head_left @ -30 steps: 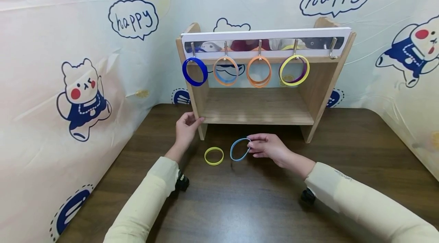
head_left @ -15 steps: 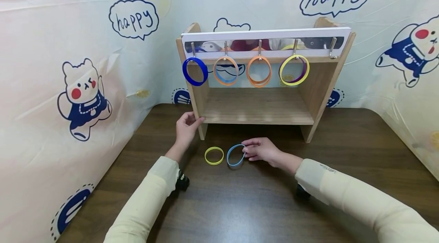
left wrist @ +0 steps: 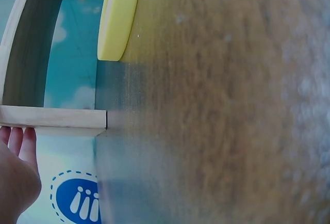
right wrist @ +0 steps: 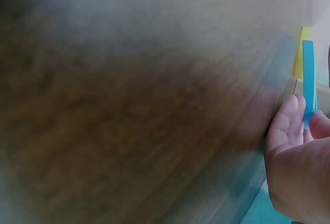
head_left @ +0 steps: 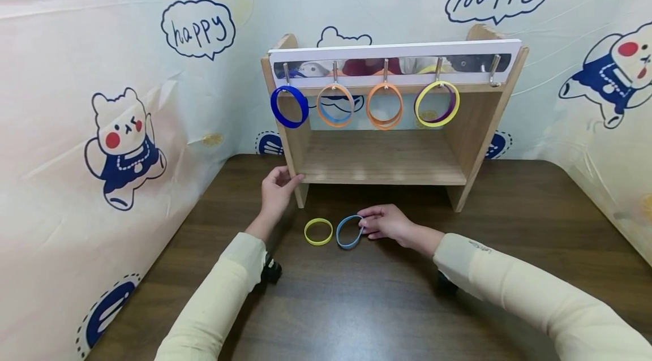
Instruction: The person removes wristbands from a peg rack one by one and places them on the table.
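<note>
My right hand [head_left: 389, 223] pinches a light blue silicone wristband [head_left: 338, 235] by its right side, between thumb and fingers, low over the table. In the right wrist view the same blue band [right wrist: 308, 72] stands on edge at the fingertips. Just left of it a yellow wristband [head_left: 318, 244] lies flat on the table. My left hand [head_left: 275, 194] grips the lower left side panel of a wooden rack [head_left: 384, 160], thumb in front. The left wrist view has its fingers [left wrist: 30, 149] against the panel and the yellow band [left wrist: 116, 33] nearby.
Along the rack's top, hooks carry hanging wristbands: dark blue [head_left: 275, 111], orange with light blue [head_left: 320, 106], orange [head_left: 370, 109], and yellow with purple [head_left: 455, 106]. A fifth hook [head_left: 494, 71] is at the right end. Printed cloth [head_left: 193, 101] surrounds the brown table [head_left: 326, 304].
My right hand has moved a little left and toward me, bringing the light blue wristband down beside the yellow one. The left hand stays on the rack's panel.
</note>
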The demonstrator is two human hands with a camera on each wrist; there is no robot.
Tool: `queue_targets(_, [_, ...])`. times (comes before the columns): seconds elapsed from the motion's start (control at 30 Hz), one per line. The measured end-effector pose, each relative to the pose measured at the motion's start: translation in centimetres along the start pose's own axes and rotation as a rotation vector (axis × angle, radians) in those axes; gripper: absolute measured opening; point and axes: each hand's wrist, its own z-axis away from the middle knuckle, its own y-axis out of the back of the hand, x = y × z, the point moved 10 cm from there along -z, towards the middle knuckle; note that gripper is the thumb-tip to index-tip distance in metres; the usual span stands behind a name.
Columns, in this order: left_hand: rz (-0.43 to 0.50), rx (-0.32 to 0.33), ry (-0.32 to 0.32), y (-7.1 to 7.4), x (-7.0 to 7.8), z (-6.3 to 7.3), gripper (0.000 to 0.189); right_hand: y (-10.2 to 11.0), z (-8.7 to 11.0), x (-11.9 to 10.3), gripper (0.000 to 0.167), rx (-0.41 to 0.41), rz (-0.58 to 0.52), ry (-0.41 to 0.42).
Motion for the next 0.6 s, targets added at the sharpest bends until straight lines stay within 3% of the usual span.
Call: queue_targets(0.6, [-0.019,0.004,-0.004,0.06,0.21,0.08,0.031,-0.18,-0.43,0.31,0.035,0.008,0.062,0.004])
